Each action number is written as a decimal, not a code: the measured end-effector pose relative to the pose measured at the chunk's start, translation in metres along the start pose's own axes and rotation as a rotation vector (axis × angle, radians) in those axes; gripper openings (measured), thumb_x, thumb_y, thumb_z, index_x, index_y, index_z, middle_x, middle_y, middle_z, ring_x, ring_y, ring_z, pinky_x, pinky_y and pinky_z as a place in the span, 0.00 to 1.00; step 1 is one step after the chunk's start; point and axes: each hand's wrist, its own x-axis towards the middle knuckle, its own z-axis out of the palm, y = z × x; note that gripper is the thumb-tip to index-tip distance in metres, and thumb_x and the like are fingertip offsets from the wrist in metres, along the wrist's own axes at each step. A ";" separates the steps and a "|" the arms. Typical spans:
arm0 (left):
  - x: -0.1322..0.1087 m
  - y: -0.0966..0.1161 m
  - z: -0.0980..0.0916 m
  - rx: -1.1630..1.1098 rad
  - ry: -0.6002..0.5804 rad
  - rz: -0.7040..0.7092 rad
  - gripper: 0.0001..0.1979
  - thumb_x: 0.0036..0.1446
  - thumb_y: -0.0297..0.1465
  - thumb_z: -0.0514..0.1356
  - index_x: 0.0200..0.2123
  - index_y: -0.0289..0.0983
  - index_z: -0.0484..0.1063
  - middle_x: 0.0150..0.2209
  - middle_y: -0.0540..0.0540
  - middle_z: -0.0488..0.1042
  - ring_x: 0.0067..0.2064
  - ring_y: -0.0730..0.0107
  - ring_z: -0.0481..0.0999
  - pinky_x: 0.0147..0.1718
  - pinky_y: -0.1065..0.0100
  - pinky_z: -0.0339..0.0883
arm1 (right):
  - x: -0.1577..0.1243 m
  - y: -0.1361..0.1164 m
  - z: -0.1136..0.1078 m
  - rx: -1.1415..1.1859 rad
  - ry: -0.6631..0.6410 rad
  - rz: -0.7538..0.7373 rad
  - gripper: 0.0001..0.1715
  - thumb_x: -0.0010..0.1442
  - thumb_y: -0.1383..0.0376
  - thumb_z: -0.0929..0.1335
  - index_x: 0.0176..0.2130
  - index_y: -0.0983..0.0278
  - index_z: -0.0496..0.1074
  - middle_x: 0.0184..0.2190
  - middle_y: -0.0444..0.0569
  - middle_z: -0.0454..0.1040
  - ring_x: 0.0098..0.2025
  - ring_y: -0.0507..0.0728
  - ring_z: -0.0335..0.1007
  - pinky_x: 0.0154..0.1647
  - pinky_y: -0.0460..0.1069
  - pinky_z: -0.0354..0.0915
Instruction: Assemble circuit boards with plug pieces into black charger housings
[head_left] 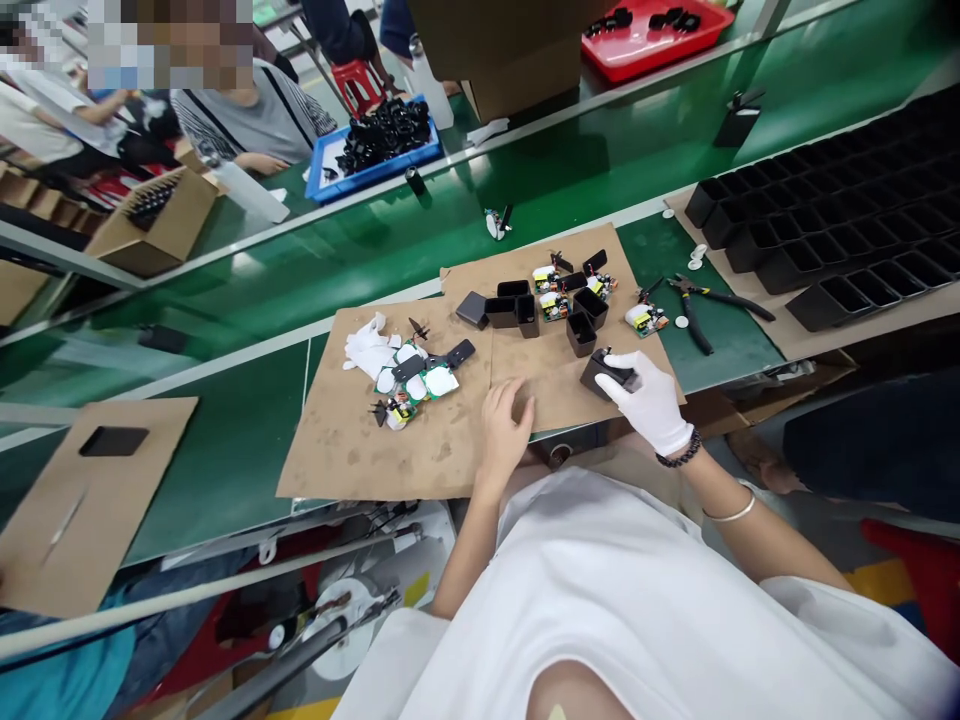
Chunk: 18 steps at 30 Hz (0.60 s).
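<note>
My right hand [651, 400], in a white glove, is closed on a black plastic housing [604, 369] near the front edge of a brown cardboard sheet [525, 375]. My bare left hand [504, 428] rests flat on the cardboard with its fingers spread and nothing in it. Beyond my hands lie several open black housings [581, 330] and small green circuit boards [553, 305]. Left of my left hand is a cluster of boards with white pads and black lids [415, 381], beside a crumpled white glove [368, 344].
Black pliers [697, 305] lie on the green mat at right, before trays of black housings [832, 230]. A green conveyor belt [420, 235] runs behind. A blue bin [379, 145], a red tray [652, 35] and cardboard boxes stand beyond it. A seated person is at far left.
</note>
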 end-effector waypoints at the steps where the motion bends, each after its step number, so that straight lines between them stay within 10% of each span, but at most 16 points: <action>1: 0.000 0.001 0.000 -0.001 0.004 0.008 0.12 0.62 0.32 0.58 0.48 0.39 0.73 0.48 0.41 0.78 0.52 0.59 0.75 0.55 0.54 0.68 | 0.001 -0.010 -0.002 0.174 0.006 0.103 0.16 0.58 0.56 0.71 0.44 0.61 0.73 0.43 0.52 0.80 0.45 0.61 0.79 0.48 0.58 0.76; 8: -0.001 -0.001 -0.003 -0.120 0.021 -0.084 0.12 0.62 0.32 0.58 0.48 0.38 0.73 0.49 0.41 0.78 0.52 0.61 0.76 0.55 0.56 0.69 | 0.013 -0.089 -0.016 1.050 -0.273 0.509 0.17 0.66 0.52 0.64 0.45 0.59 0.74 0.50 0.47 0.79 0.56 0.56 0.75 0.61 0.58 0.70; 18: -0.002 -0.002 -0.002 -0.163 0.014 -0.048 0.12 0.63 0.33 0.58 0.48 0.38 0.73 0.48 0.41 0.78 0.52 0.61 0.76 0.53 0.57 0.70 | 0.020 -0.134 -0.019 0.926 -0.395 0.378 0.19 0.70 0.54 0.59 0.47 0.58 0.74 0.51 0.47 0.77 0.59 0.58 0.72 0.57 0.63 0.73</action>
